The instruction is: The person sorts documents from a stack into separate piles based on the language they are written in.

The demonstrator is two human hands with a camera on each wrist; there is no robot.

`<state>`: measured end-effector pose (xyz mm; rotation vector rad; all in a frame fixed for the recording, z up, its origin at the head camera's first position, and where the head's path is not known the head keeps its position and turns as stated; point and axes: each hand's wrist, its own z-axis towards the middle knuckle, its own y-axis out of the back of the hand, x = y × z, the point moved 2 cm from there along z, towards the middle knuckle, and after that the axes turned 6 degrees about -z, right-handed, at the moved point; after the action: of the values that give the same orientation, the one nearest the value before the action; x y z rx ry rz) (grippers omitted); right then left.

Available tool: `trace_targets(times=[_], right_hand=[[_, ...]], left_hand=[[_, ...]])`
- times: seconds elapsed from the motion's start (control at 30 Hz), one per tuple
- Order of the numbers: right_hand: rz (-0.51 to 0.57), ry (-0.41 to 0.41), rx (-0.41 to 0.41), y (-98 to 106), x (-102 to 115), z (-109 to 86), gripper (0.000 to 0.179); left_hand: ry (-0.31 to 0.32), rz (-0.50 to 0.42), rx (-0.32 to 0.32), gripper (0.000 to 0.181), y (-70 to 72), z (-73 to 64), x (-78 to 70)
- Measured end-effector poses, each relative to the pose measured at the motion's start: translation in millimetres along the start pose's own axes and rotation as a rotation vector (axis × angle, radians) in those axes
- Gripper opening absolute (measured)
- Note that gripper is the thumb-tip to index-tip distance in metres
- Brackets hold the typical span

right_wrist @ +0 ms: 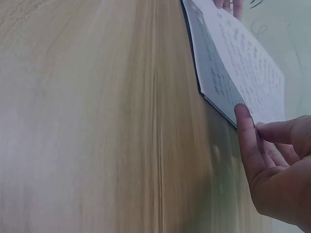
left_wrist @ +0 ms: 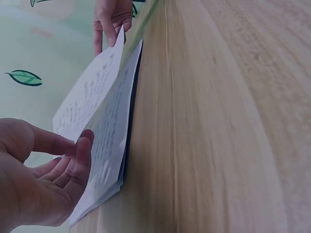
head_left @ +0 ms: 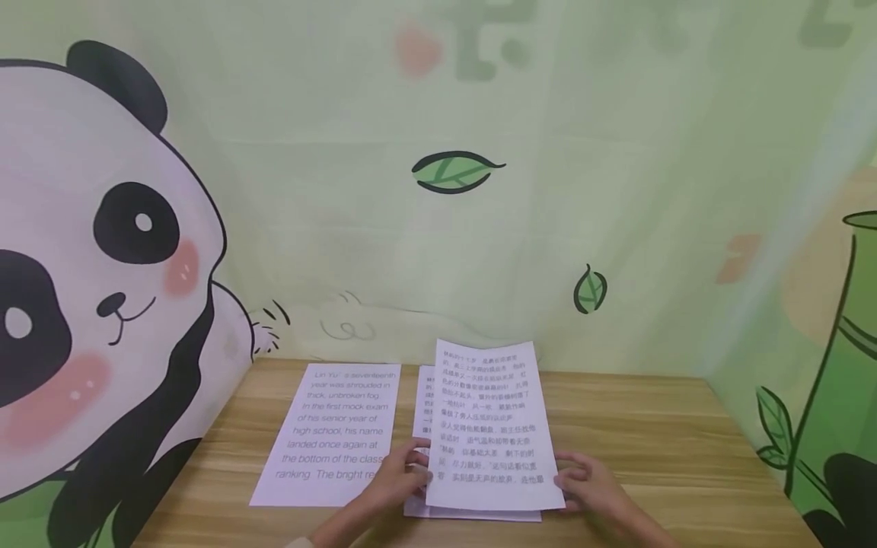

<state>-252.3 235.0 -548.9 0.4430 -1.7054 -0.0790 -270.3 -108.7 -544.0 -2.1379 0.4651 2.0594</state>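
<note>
Both hands hold up a white sheet of paper [head_left: 486, 426] printed with Chinese text, tilted above a stack of printed sheets [head_left: 419, 426] on the table. My left hand [head_left: 397, 479] pinches its left edge near the bottom, thumb in front and fingers behind, as the left wrist view shows. On the opposite edge, my right hand [head_left: 592, 485] pinches the paper the same way; in the right wrist view the thumb and fingertips [right_wrist: 241, 110] meet at the edge. The raised sheet hides most of the stack, whose left strip and bottom edge show.
To the left lies another sheet [head_left: 329, 434] with large English print, partly covered by the left hand. Everything rests on a wood-grain table [head_left: 658, 441]. Behind it hangs a green cloth backdrop [head_left: 329, 190] with a panda and leaves.
</note>
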Motion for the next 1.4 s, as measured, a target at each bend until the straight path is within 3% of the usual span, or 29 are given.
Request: trace_targets(times=[0.33, 0.5, 0.67, 0.93, 1.17, 1.4], right_hand=[[0.011, -0.02, -0.035, 24.1, -2.5, -11.5, 0.063], [0.007, -0.06, -0.113, 37.2, -7.7, -16.7, 0.062], [-0.009, -0.113, -0.198, 51.3, -15.6, -20.6, 0.06], [-0.034, -0.159, -0.251, 70.6, -29.1, -30.2, 0.059], [-0.043, -0.187, -0.279, 93.7, -40.8, -37.0, 0.061], [0.0, -0.213, -0.272, 118.8, -51.4, -42.3, 0.059]], left_hand=[[-0.015, -0.026, 0.018, 0.057, -22.5, 7.2, -17.7], [-0.008, -0.044, 0.024, 0.056, -40.4, 13.3, -21.9], [0.002, -0.057, 0.043, 0.054, -57.3, 20.1, -19.4], [-0.006, -0.065, 0.09, 0.054, -82.8, 31.2, -8.5], [0.009, -0.082, 0.116, 0.053, -109.0, 41.0, -10.1], [0.089, -0.074, 0.118, 0.05, -134.7, 53.1, -6.1]])
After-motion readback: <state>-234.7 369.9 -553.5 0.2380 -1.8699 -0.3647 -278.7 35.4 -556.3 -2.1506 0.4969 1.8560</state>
